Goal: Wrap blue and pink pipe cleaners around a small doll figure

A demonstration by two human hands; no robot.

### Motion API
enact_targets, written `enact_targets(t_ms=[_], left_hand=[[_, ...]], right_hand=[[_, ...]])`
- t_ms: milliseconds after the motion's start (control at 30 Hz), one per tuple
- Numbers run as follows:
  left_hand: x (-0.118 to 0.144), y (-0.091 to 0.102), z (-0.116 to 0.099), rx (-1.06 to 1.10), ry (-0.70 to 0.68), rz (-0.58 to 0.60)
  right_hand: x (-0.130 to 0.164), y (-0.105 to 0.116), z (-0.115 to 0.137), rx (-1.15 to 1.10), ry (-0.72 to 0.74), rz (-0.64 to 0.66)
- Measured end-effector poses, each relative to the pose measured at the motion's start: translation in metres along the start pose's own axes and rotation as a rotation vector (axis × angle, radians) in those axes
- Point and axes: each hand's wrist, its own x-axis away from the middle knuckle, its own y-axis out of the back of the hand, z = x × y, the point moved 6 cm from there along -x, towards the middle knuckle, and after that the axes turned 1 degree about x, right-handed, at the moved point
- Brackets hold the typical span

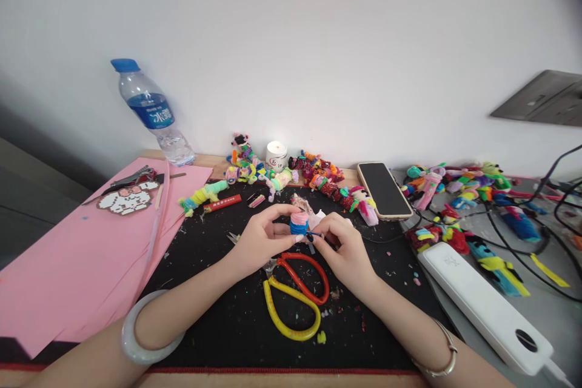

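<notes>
Nearest the lens, a pale bangle circles the left wrist and a thin bracelet the right; both forearms rest on the black mat, which steadies fine work. Scissors with one red and one yellow loop lie just below the hands (within easy reach); scraps of fluff dot the mat around them. Left hand pinches a small pink-and-blue wound piece, holding it raised above the mat; right hand has its fingertips closed on the piece's lower edge. Beyond lie finished fuzzy figures, a phone, a water bottle; pink sheets lie left.
</notes>
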Motion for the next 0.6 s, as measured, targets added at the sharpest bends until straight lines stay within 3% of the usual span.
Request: enact_targets(t_ms=[433, 600], left_hand=[[0.004, 0.001, -0.002, -0.172, -0.013, -0.041], [0.001, 0.001, 0.001, -0.130, 0.000, -0.009]], right_hand=[[0.013, -0.008, 0.011, 0.223, 0.214, 0.023], [0.012, -0.004, 0.015, 0.175, 0.232, 0.030]])
